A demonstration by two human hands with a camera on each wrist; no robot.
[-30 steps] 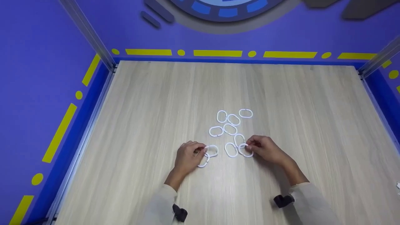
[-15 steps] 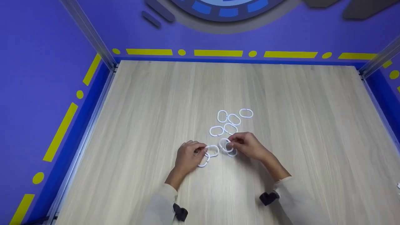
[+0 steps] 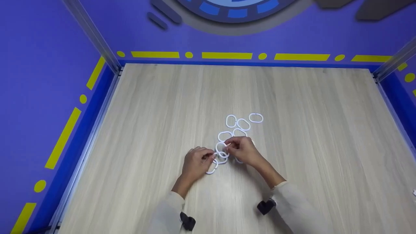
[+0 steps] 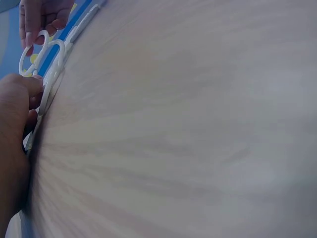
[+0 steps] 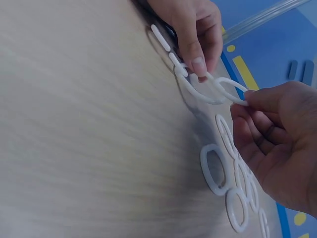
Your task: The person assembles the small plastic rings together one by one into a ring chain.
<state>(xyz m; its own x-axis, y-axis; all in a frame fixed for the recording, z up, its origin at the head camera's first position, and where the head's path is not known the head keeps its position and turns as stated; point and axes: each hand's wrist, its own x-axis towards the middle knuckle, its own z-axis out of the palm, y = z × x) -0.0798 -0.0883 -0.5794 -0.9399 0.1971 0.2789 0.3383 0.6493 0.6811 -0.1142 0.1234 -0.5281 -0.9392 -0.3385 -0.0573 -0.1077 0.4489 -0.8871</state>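
Observation:
Between the thumb and fingers of my left hand (image 3: 196, 162) is the end of a white oval plastic chain link (image 5: 198, 96). A second white link (image 3: 211, 173) lies at its lower end, partly hidden by that hand. My right hand (image 3: 244, 151) pinches another white link (image 5: 228, 94) by its far edge. In the right wrist view this link is tilted up and crosses the left-held one right by the left thumb (image 5: 198, 65). Both hands are also visible in the left wrist view, with the two links overlapping between them.
Several loose white links (image 3: 256, 113) lie on the wood-grain table (image 3: 156, 113) beyond the hands. A couple more (image 5: 204, 166) sit beneath my right hand, mostly covered by it in the head view. Blue panels (image 3: 227, 42) border the table.
My right hand has lifted a link from the right-hand group and carried it left to the link in my left hand, where the two now overlap. The left hand has stayed in place.

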